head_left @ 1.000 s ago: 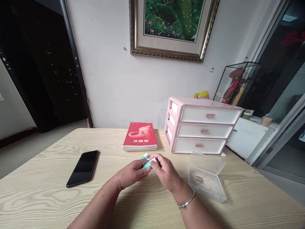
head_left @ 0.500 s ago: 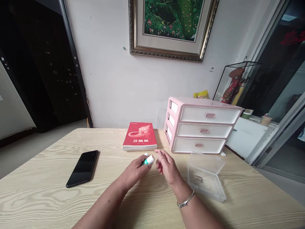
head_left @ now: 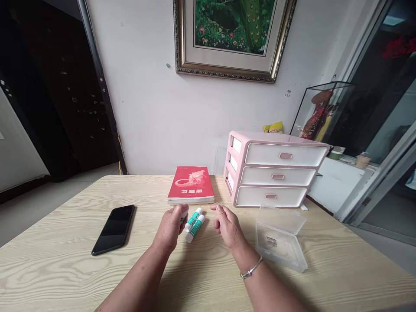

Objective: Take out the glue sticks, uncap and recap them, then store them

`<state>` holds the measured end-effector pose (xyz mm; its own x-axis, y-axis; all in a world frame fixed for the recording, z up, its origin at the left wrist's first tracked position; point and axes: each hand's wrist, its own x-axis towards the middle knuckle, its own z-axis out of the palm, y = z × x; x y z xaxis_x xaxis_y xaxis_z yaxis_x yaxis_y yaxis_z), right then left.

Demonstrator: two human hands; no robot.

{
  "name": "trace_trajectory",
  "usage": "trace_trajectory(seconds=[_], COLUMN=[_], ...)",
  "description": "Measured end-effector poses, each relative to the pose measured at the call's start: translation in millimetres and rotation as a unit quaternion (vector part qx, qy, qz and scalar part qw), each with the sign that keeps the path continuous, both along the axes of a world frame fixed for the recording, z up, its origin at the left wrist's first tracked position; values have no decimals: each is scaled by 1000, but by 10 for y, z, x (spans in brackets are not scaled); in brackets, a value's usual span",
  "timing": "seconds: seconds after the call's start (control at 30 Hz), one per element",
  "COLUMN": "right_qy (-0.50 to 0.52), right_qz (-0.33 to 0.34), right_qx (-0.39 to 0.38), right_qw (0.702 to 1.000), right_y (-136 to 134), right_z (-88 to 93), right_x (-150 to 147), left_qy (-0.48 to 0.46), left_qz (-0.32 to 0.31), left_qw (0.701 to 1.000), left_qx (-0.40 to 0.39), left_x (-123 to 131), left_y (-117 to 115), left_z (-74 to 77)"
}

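Note:
My left hand (head_left: 169, 225) is closed around a glue stick (head_left: 184, 214); only part of its white and green body shows past the thumb. Just right of that hand, two green glue sticks with white ends lie side by side on the table: an upper one (head_left: 194, 219) and a lower one (head_left: 195, 229). My right hand (head_left: 227, 225) hovers farther right, its fingers curled in and the index finger pointing left past the thumb. Nothing shows in it. Beyond the right wrist, an open clear plastic case (head_left: 282, 249) rests on the table, lid tipped back.
A red book (head_left: 191, 184) lies behind the hands. The pink and white drawer unit (head_left: 277, 173) stands at the back right, against the wall. On the left, a black phone (head_left: 113, 229) lies flat on the wooden table (head_left: 58, 268).
My left hand has moved left and turned thumb-up. Two glue sticks now lie on the table where it was. My right hand has barely moved.

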<state>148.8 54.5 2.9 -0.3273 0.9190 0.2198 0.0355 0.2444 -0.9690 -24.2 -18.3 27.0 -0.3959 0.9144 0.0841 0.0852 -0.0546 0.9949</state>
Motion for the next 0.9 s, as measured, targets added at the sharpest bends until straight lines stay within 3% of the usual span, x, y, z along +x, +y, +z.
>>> trace_trajectory(seconds=[0.27, 0.37, 0.53, 0.8, 0.9], right_qy=[-35, -66, -110, -183, -190], right_qz=[-8, -7, -22, -63, -69], right_qx=[31, 52, 89, 123, 126], right_qw=[999, 996, 990, 973, 971], right_y=[28, 41, 74, 92, 90], right_z=[-76, -104, -140, -140, -140], right_x=[-37, -37, -33, -59, -67], left_qy=[5, 92, 305, 486, 497], left_qz=[20, 44, 46, 15, -8], left_qw=[1000, 994, 942, 864, 857], left_qx=[-10, -39, -130, -130, -138], left_x=[-9, -39, -52, 94, 70], left_y=[56, 83, 144, 290, 320], left_z=[-94, -85, -97, -329, -336])
